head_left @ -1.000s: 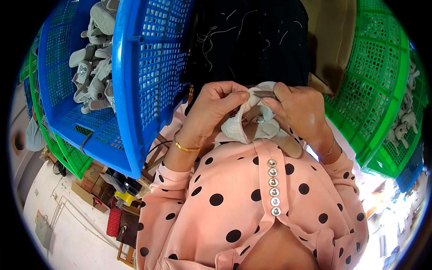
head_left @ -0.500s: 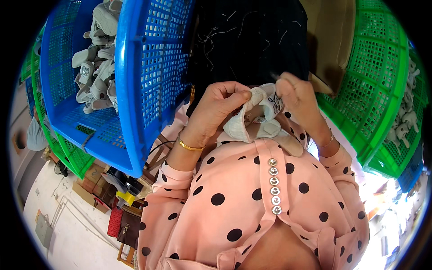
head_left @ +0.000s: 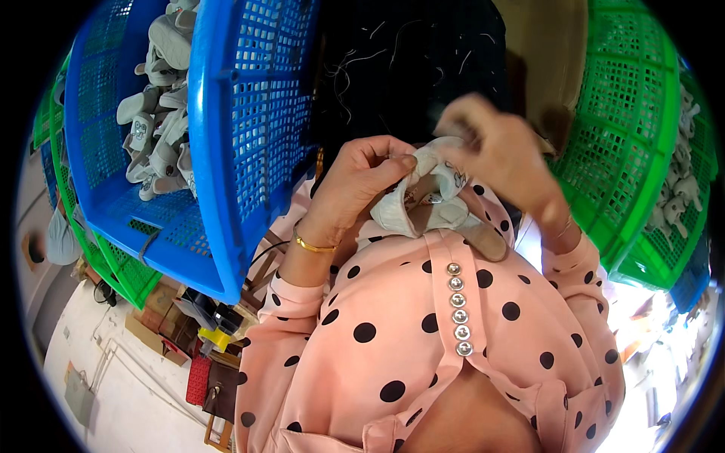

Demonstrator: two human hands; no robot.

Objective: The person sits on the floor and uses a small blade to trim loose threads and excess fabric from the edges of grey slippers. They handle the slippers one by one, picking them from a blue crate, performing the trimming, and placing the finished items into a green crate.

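Observation:
A small off-white shoe [head_left: 393, 212] with a drawn dark pattern rests against my shirt front, its opening turned up toward me. My left hand [head_left: 353, 185] pinches the shoe's upper edge between thumb and fingers. Over the shoe's right side, my right hand [head_left: 502, 155] is curled and blurred by motion. A dark smear shows by its fingertips, but I cannot make out what it is. The shoe's tan-grey sole end [head_left: 485, 243] sticks out at the lower right.
A blue plastic basket [head_left: 211, 151] with several similar shoes [head_left: 155, 140] stands close on my left. On my right are a green basket [head_left: 615, 143] and more pale pieces [head_left: 677, 192] beyond it. Dark cloth [head_left: 408, 68] with loose thread ends lies ahead, beside a cardboard box [head_left: 547, 53].
My right hand has moved up and slightly left, across the shoe's far edge. My left hand keeps its pinch on the shoe, which has barely shifted.

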